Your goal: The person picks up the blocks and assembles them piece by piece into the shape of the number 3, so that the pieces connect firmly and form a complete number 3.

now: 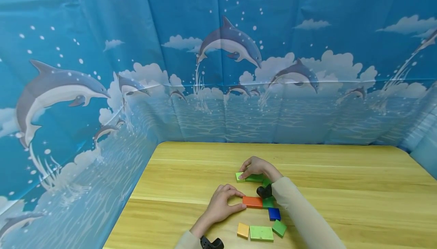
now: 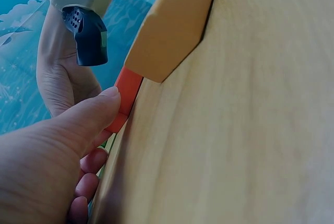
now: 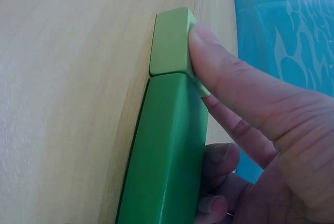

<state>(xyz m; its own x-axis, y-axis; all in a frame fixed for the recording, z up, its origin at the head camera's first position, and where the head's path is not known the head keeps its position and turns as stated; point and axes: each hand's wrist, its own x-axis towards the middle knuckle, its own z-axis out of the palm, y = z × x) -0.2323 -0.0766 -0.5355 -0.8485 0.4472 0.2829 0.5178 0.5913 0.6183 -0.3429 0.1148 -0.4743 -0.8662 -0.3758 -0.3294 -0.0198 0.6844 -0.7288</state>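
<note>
My left hand (image 1: 222, 205) pinches the left end of a red-orange rectangular block (image 1: 252, 202) lying flat on the table. In the left wrist view, the thumb presses one long edge of that red block (image 2: 129, 91), with the other fingers behind. Farther back, my right hand (image 1: 258, 166) holds a small light green block (image 1: 240, 177) between thumb and fingers. The right wrist view shows this light green block (image 3: 169, 41) end to end with a longer dark green block (image 3: 162, 156). Another green block (image 1: 268, 202) adjoins the red one's right end, partly under my right wrist.
Below the red block lie a blue block (image 1: 274, 214), a green square block (image 1: 279, 228), a light green rectangular block (image 1: 261, 233) and an orange block (image 1: 243, 230). The wooden table (image 1: 191, 173) meets a dolphin-printed curtain (image 1: 191, 120) at its back and left edges.
</note>
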